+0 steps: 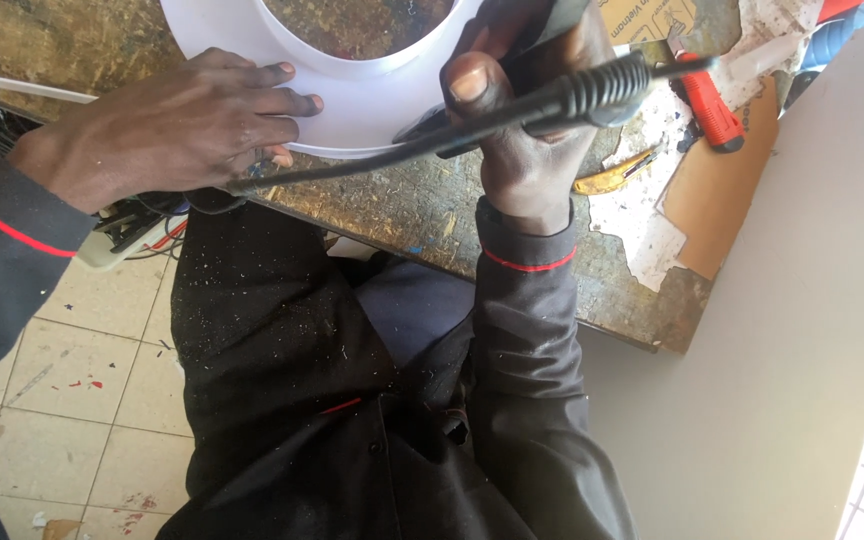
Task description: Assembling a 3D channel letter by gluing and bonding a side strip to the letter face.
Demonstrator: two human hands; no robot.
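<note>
Both hands at a white plastic ring on a worn workbench.

The left hand (177, 125) lies flat, fingers spread, on the white ring (352, 100) at the workbench (422, 215) edge; the right hand (527, 130) clenches a black corded tool (562, 95) beside the ring, a red utility knife (709, 100) beyond it.

Ring (352, 100) on bench (432, 210), cutter (709, 105) right.

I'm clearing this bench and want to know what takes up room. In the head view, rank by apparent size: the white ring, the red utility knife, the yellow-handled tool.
1. white ring, largest though cut off by the frame's top edge.
2. red utility knife.
3. yellow-handled tool, only slightly smaller; it's partly hidden by the right hand, so this is unsure.
</note>
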